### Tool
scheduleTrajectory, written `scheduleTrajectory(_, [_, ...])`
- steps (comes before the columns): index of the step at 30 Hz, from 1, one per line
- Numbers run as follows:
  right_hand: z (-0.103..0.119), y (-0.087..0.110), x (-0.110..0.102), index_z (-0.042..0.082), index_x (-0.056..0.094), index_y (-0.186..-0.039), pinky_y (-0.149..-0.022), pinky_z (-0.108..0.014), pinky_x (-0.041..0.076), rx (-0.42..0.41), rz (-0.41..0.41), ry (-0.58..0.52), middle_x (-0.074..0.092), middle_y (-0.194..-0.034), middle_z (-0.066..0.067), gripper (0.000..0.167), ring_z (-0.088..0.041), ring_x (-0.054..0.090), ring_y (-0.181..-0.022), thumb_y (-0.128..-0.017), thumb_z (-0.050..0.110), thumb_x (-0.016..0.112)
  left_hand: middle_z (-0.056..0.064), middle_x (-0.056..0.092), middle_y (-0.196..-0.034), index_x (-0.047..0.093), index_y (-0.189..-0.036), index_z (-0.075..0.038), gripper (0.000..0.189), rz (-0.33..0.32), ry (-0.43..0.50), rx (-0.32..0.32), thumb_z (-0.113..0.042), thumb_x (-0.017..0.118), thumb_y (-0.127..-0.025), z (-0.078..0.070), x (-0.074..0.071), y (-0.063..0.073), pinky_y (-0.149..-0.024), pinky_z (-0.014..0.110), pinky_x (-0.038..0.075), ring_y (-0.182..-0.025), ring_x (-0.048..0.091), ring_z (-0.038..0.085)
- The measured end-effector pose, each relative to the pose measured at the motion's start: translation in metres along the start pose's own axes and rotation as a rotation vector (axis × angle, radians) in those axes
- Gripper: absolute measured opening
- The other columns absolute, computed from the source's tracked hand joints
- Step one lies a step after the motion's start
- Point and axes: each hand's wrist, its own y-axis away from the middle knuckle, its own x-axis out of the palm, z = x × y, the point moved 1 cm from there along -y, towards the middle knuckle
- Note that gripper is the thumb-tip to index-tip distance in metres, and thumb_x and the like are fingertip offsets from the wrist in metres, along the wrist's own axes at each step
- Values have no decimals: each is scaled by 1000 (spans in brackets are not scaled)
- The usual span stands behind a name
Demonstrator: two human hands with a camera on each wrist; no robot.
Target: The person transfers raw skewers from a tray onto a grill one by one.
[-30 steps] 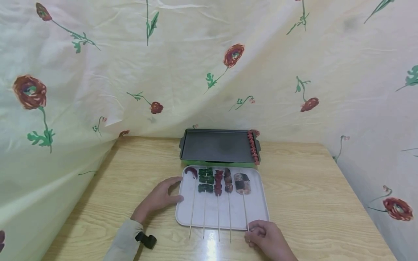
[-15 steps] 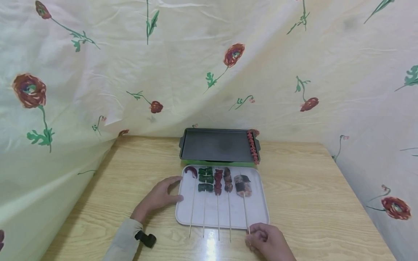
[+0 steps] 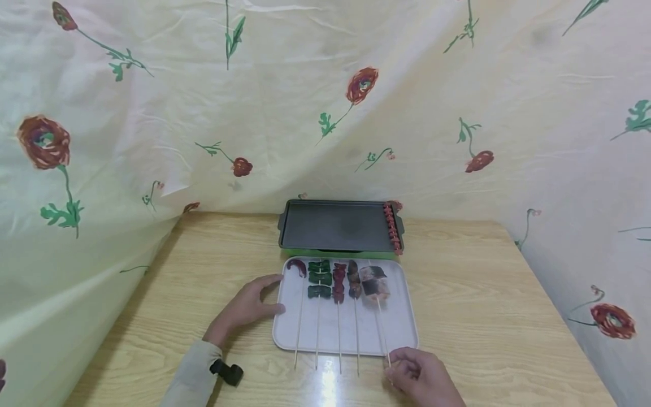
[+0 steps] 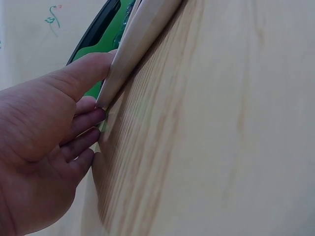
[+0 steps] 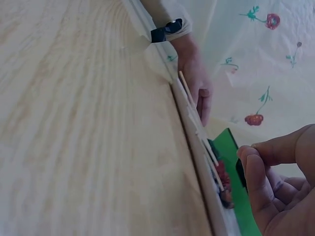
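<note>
My right hand [image 3: 421, 373] pinches the stick end of a fish skewer [image 3: 375, 281], thumb against forefinger, at the tray's near right corner. The skewer's chunky grey and pink pieces appear slightly raised, with a shadow below them. My left hand [image 3: 251, 302] touches the left edge of a white tray [image 3: 402, 328] with thumb and fingers extended. On the tray lie a dark red curved piece on a stick [image 3: 296, 268], a green pepper skewer [image 3: 319, 278], a red meat skewer [image 3: 338, 282] and a brown skewer [image 3: 354, 280]. In the right wrist view the pinched stick is hard to see.
Directly behind the tray stands a black griddle plate [image 3: 333, 226] on a green base [image 3: 305, 252]. One thin red meat skewer [image 3: 392, 229] lies along the griddle's right side. The wooden table [image 3: 473, 294] meets a flowered cloth [image 3: 285, 113] at the back and sides.
The fish skewer slid slightly towards me, then its food end rose off the tray and shifted left. My right hand moved a little with it; my left hand stayed at the tray edge.
</note>
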Motion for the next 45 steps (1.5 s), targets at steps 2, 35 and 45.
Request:
scheduleTrajectory(2, [4, 1, -2, -10, 66, -112, -58, -22, 54, -3, 11, 8, 63, -74, -2, 33, -8, 60, -64, -91, 13, 74, 8, 51, -154, 54, -149, -14, 75, 0, 3, -2, -32, 86, -84, 0, 0, 0, -124, 51, 31, -147, 41, 31])
scheduleTrajectory(35, [80, -50, -56, -9, 66, -114, -64, -29, 62, -194, -122, 40, 75, -81, -10, 26, -19, 70, -68, -93, 5, 72, 10, 50, -154, 53, -149, -12, 75, -3, -5, -4, -28, 86, -84, -1, 1, 0, -124, 51, 30, -147, 40, 32])
scheduleTrajectory(45, [91, -81, -71, -15, 62, -122, -66, -28, 62, -182, -109, -3, 76, -93, -16, 32, -17, 70, -75, -96, 5, 65, 7, 50, -155, 53, -150, -15, 75, 8, -19, -30, -31, 85, -84, 1, 1, -2, -124, 50, 31, -148, 40, 30])
